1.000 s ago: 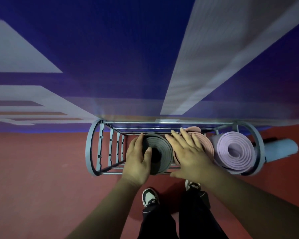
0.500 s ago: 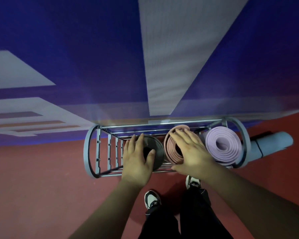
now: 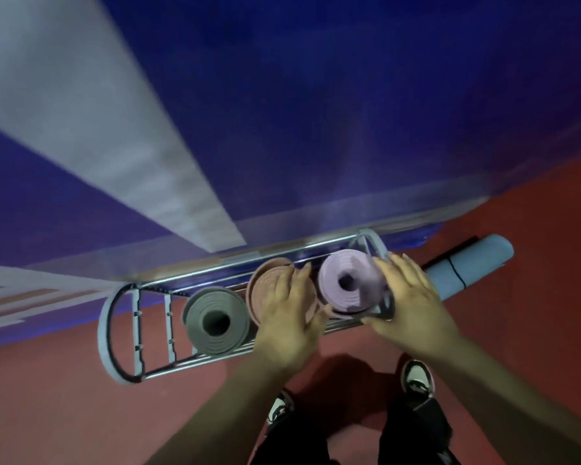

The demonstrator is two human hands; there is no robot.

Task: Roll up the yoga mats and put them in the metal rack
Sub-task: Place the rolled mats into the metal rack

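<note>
Three rolled mats are standing on end in the metal rack [image 3: 105,330]: the grey mat [image 3: 217,322] leftmost, the pink mat [image 3: 269,280] in the middle, the lilac mat [image 3: 344,283] at the right end. A blue mat [image 3: 467,266] is lying rolled on the floor [image 3: 81,414] just past that end. The danger, I reckon: the pink roll is looking loose at its outer wrap, so an off-centre push could be telescoping its coils, and leaning on the rack could be tipping it. The left hand [image 3: 289,317] is lying flat on the pink mat, fingers spread, gripping nothing. The right hand [image 3: 413,300] is spreading open-fingered over the lilac mat's far edge and the rack's end hoop.
</note>
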